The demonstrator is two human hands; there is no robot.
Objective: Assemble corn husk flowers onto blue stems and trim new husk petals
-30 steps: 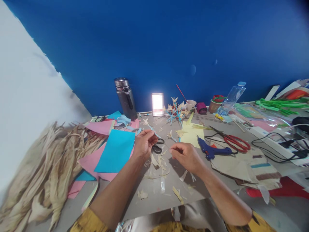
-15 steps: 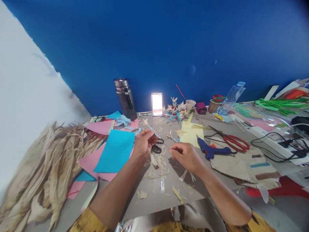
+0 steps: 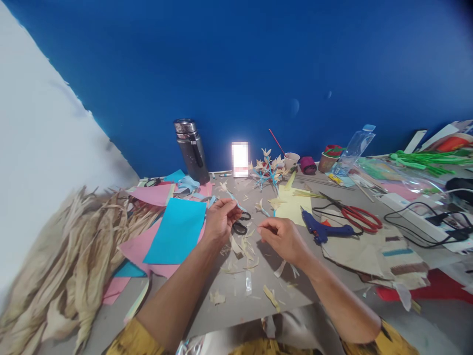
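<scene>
Head view, the only one.

- Your left hand (image 3: pixel 220 219) is raised just above the table (image 3: pixel 236 296), thumb and forefinger pinching the lower end of a pale blue strip (image 3: pixel 232 196). The strip angles up and away from you, toward the far side.
- Your right hand (image 3: pixel 284 239) is low, close to the tabletop, with thumb and forefinger tips pressed together. Whether something thin sits between them is too small to tell.
- Change over the last second: hardly any. The right hand has crept a touch toward the left one. The left hand and the strip have held their place and the pinch has not let go. Read it as fine, slow finger work, not a reach or a put-down.
- Black scissors (image 3: pixel 240 226) lie flat between the two hands, untouched, with husk scraps (image 3: pixel 242 246) scattered beneath and around them.
- A blue paper sheet (image 3: pixel 177 229) lies just left of your left hand, and dried husks (image 3: pixel 74 256) are heaped further left.
- To your right, apart from the hands, are the glue gun (image 3: pixel 325 230) and the red scissors (image 3: pixel 360 217).
</scene>
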